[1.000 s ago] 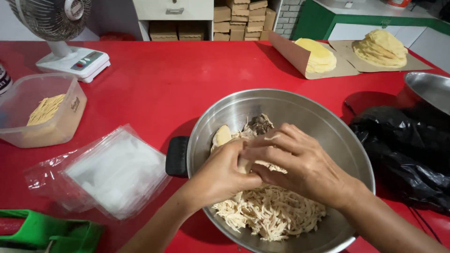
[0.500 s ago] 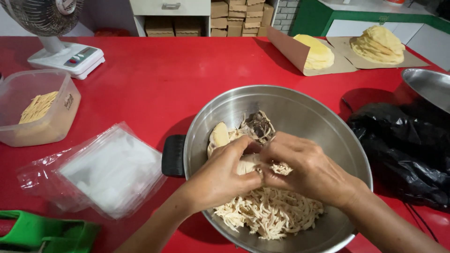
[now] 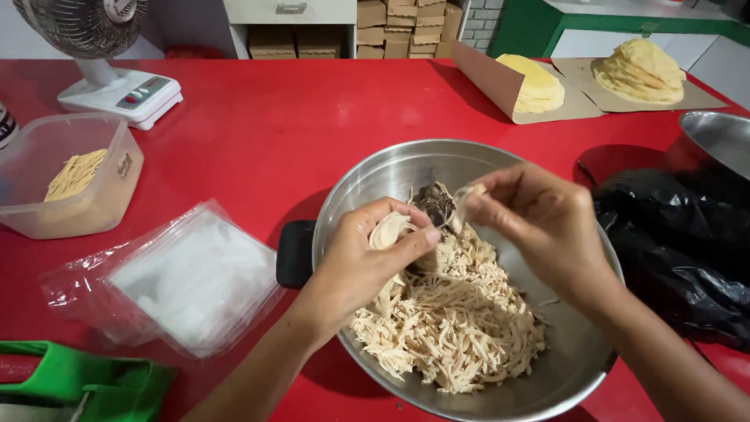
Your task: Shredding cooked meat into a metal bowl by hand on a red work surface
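Right now the big red tabletop [image 3: 258, 141] fills most of what I see, and the wide metal bowl [image 3: 578, 367] sits on it close to me. Inside lies a heap of pale shredded strips [image 3: 453, 328]. Both my hands are over the bowl. My left hand [image 3: 367, 262] is curled shut around a flat pale piece [image 3: 388, 230], thumb and fingers pinching it. My right hand [image 3: 543, 223] bends at the wrist, fingertips pinching a thin strip [image 3: 467, 195] just above a dark lump [image 3: 433, 205]. I think bits could drop over the rim if I pull too hard, because the hands are lifted above the heap. A pile of clear bags [image 3: 187, 277] and a plastic tub [image 3: 66, 184] lie to the left.
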